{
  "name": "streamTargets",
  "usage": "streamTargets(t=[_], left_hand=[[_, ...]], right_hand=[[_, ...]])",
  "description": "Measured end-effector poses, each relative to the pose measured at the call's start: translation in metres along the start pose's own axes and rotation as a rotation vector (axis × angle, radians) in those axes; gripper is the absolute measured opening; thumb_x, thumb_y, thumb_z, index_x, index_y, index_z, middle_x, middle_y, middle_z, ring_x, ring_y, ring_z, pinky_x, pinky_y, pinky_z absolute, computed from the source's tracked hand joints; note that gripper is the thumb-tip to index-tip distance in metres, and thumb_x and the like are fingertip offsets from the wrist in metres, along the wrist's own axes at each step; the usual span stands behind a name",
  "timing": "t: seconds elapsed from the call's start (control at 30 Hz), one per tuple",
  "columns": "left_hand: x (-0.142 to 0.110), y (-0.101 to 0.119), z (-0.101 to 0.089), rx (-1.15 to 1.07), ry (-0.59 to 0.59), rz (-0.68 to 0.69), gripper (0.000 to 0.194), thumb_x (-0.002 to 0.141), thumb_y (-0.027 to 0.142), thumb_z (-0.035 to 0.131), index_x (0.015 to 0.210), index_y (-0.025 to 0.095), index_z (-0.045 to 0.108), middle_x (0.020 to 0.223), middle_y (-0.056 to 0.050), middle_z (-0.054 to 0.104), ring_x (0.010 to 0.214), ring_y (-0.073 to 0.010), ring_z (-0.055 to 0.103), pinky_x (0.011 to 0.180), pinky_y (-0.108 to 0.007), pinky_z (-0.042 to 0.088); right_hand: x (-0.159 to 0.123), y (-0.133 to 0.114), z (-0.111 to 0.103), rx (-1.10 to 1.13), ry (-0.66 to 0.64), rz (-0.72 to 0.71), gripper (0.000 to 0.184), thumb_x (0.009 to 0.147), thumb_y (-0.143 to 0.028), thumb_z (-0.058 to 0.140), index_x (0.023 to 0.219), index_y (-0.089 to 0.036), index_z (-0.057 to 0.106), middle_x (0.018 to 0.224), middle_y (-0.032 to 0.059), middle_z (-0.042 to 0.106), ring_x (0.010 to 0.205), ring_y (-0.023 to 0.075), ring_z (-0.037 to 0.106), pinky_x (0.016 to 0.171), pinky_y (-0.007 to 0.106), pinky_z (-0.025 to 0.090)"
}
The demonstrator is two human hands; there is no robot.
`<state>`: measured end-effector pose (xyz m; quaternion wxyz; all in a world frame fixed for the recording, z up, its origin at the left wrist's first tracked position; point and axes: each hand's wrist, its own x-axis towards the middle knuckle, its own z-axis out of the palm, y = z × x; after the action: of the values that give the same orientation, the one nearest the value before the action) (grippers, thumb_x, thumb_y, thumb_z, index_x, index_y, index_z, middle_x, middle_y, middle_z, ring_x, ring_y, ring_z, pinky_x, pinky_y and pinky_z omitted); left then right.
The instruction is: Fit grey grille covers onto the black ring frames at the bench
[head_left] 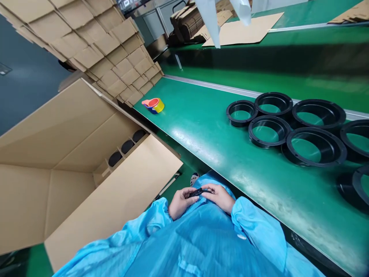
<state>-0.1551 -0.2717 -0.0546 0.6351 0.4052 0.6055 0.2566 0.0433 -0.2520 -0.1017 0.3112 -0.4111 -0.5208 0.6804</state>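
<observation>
A small black piece [198,192] sits at the lower centre of the frame, between the fingers of the left hand [179,202] and the right hand [220,197]. Both hands grasp it, the left at its left end and the right at its right end, in front of the blue smock [198,238]. Its exact shape is partly hidden by the fingers.

At the left of the frame stands an open cardboard box [112,196], its flaps spread. Inside, near its upper right corner, three round black pieces [127,146] stand in a row, separated by cardboard dividers [100,168]. Stacked cardboard [95,42] fills the upper left.

On the green tabletop [198,123], a roll with red, yellow and blue parts [154,105] lies near the upper centre, and black rings [314,146] of differing sizes cluster at the right, green showing through their open middles.
</observation>
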Motion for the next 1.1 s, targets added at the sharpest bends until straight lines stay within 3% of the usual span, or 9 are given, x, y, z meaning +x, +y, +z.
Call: streamTargets(t=[0.13, 0.33, 0.47, 0.57, 0.67, 0.8, 0.93, 1.1], left_hand=[[-0.008, -0.002, -0.001, -0.02, -0.005, -0.005, 0.071, 0.056, 0.063, 0.087, 0.105, 0.015, 0.069, 0.106, -0.01, 0.072, 0.097, -0.0249, 0.065, 0.091, -0.037, 0.05], [-0.027, -0.001, -0.001, 0.087, -0.024, -0.02, 0.061, 0.058, 0.066, 0.085, 0.084, 0.012, 0.072, 0.073, -0.006, 0.067, 0.068, -0.0188, 0.06, 0.066, -0.031, 0.046], [-0.04, 0.018, -0.005, 0.161, 0.045, 0.08, 0.054, 0.065, 0.063, 0.081, 0.09, 0.015, 0.074, 0.087, -0.007, 0.067, 0.081, -0.0214, 0.062, 0.075, -0.031, 0.047], [-0.041, 0.037, -0.003, 0.227, 0.054, 0.138, 0.04, 0.078, 0.057, 0.073, 0.082, 0.018, 0.075, 0.084, -0.007, 0.068, 0.08, -0.021, 0.061, 0.075, -0.031, 0.046], [-0.032, 0.048, 0.009, 0.271, -0.028, 0.164, 0.034, 0.078, 0.052, 0.073, 0.073, 0.019, 0.075, 0.078, -0.006, 0.069, 0.077, -0.0212, 0.061, 0.073, -0.03, 0.046], [-0.006, 0.053, 0.03, 0.287, -0.2, 0.184, 0.029, 0.075, 0.048, 0.075, 0.071, 0.019, 0.075, 0.074, -0.005, 0.071, 0.072, -0.0207, 0.062, 0.07, -0.029, 0.046], [0.02, 0.048, 0.03, 0.302, -0.276, 0.171, 0.034, 0.074, 0.05, 0.075, 0.07, 0.016, 0.074, 0.068, -0.005, 0.068, 0.064, -0.019, 0.058, 0.062, -0.028, 0.044], [0.021, 0.037, 0.006, 0.276, -0.303, 0.171, 0.04, 0.069, 0.054, 0.081, 0.081, 0.016, 0.076, 0.076, -0.005, 0.064, 0.066, -0.0168, 0.054, 0.061, -0.028, 0.043]], right_hand=[[-0.005, -0.006, 0.003, -0.044, 0.002, 0.001, 0.035, 0.086, -0.047, 0.064, 0.105, -0.019, 0.071, 0.108, 0.0081, 0.072, 0.104, 0.0257, 0.065, 0.097, 0.041, 0.049], [-0.03, -0.002, 0.009, -0.1, 0.1, 0.042, 0.037, 0.087, -0.051, 0.062, 0.1, -0.018, 0.071, 0.108, 0.0106, 0.07, 0.107, 0.0285, 0.063, 0.101, 0.044, 0.046], [-0.047, -0.015, 0.011, -0.082, 0.103, 0.021, 0.035, 0.088, -0.05, 0.063, 0.106, -0.02, 0.068, 0.112, 0.008, 0.068, 0.108, 0.027, 0.062, 0.1, 0.041, 0.046], [-0.062, -0.033, 0.005, -0.133, 0.073, -0.006, 0.033, 0.09, -0.049, 0.064, 0.107, -0.022, 0.067, 0.111, 0.0059, 0.067, 0.105, 0.0262, 0.061, 0.095, 0.037, 0.047], [-0.085, -0.041, -0.005, -0.181, 0.102, 0.013, 0.032, 0.092, -0.05, 0.062, 0.108, -0.023, 0.067, 0.109, 0.0058, 0.067, 0.104, 0.0264, 0.062, 0.092, 0.035, 0.049], [-0.113, -0.037, -0.013, -0.15, 0.233, 0.075, 0.037, 0.093, -0.053, 0.06, 0.116, -0.024, 0.063, 0.112, 0.0061, 0.066, 0.105, 0.0259, 0.062, 0.089, 0.032, 0.05], [-0.104, -0.032, -0.01, -0.202, 0.247, 0.077, 0.047, 0.093, -0.052, 0.06, 0.131, -0.025, 0.056, 0.1, 0.0047, 0.065, 0.091, 0.0237, 0.063, 0.08, 0.033, 0.05], [-0.072, -0.032, -0.002, -0.254, 0.269, 0.005, 0.035, 0.093, -0.047, 0.057, 0.116, -0.022, 0.067, 0.112, 0.0081, 0.066, 0.107, 0.0269, 0.061, 0.095, 0.038, 0.046]])
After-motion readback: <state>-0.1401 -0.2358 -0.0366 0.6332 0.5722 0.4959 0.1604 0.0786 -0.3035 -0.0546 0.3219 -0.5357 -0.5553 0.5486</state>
